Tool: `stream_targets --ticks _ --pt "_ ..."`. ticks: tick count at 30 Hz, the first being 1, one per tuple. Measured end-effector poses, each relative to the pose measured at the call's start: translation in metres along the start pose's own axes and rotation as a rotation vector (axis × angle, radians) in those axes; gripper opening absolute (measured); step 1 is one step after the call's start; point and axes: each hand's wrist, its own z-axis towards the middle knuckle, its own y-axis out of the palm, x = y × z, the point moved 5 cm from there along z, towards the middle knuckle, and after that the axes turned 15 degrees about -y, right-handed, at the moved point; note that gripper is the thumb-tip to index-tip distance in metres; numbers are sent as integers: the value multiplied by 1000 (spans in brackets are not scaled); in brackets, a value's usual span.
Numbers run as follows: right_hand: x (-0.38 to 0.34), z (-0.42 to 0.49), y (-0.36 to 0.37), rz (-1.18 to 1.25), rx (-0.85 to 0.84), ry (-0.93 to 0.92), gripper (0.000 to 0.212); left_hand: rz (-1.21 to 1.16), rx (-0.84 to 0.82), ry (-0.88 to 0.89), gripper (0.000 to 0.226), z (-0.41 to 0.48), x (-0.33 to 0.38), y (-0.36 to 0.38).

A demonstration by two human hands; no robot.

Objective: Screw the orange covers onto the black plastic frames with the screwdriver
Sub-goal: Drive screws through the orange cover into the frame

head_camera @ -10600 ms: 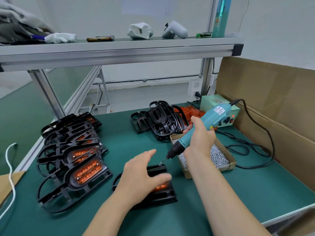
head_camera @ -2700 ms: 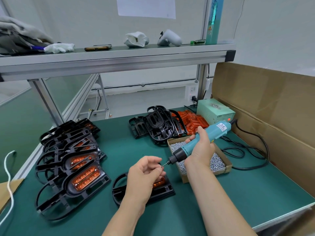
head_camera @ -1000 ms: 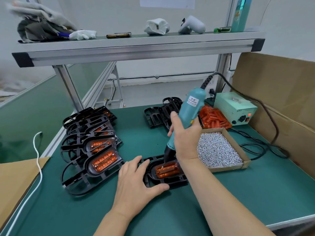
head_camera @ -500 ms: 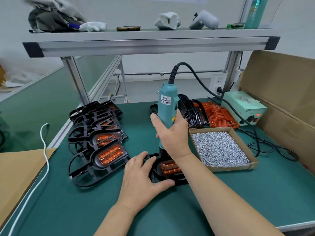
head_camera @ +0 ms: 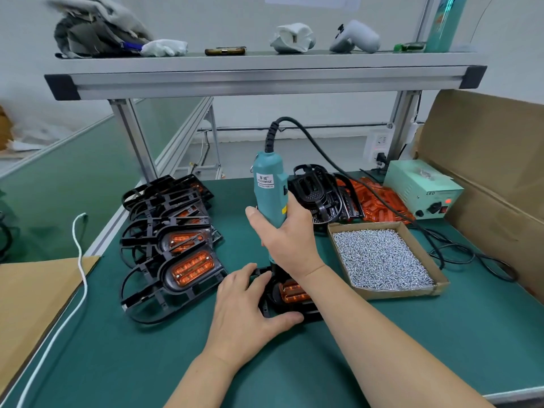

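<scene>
From my remote seat I look down through the head camera at a green bench (head_camera: 441, 348). The right hand (head_camera: 287, 237) is wrapped tight round a teal electric screwdriver (head_camera: 269, 189), fingers and thumb curled about its barrel. It holds the tool upright, nose down at the far left corner of an orange cover (head_camera: 293, 291); the tip itself is hidden behind the wrist. That cover sits in a black frame (head_camera: 284, 315) lying flat near the front middle of the bench. The left hand (head_camera: 247, 304) lies on the frame's left end, fingers straight and spread, thumb along the near edge, gripping nothing. The screwdriver's white label carries two Chinese characters above capitals that seem to end in "WISE"; I cannot read them fully. To the left is a stack of frames (head_camera: 176, 245) with orange covers fitted. Behind the screwdriver lie bare black frames (head_camera: 321, 192), with loose orange covers (head_camera: 379, 201) just beside them. A cardboard tray (head_camera: 397, 293) of small silver screws sits right of the hands. Behind it stands a pale green power box (head_camera: 421, 187) marked "LED", with a red light lit.
</scene>
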Motion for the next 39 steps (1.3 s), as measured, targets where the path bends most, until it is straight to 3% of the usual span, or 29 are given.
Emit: stream_targets --ticks 25,32,39 --pt "1 -6 14 54 -116 8 20 21 -15 3 92 3 2 0" --pt "3 -6 6 101 -58 74 16 -4 1 -7 98 2 1 0" --pt "-15 0 0 157 -94 25 33 -8 6 1 102 1 0 0"
